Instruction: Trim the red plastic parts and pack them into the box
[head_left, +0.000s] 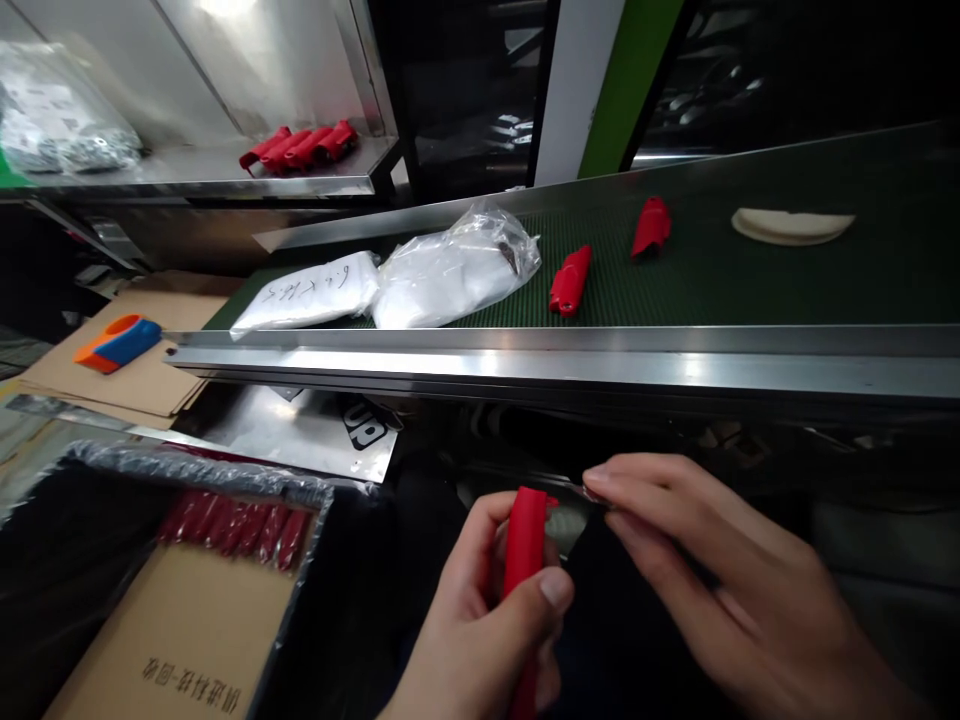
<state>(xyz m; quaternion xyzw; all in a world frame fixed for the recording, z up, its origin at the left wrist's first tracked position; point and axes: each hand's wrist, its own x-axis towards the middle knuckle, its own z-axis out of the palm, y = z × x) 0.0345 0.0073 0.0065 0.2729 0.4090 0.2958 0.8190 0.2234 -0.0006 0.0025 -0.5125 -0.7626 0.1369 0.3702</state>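
My left hand (480,620) grips a red plastic part (523,560), upright between thumb and fingers, low in the middle of the view. My right hand (720,580) reaches in from the right. Its fingertips pinch a thin dark sliver (574,490) at the top of the red part. Both hands are below the steel edge of a green conveyor belt (750,280). Two more red parts (570,280) (651,225) lie on the belt.
Two clear plastic bags (450,270) and a cream curved piece (791,225) lie on the belt. A lined cardboard box (187,620) at lower left holds a row of red parts (236,525). More red parts (300,148) sit on a steel shelf. An orange-blue tool (116,343) rests on cardboard.
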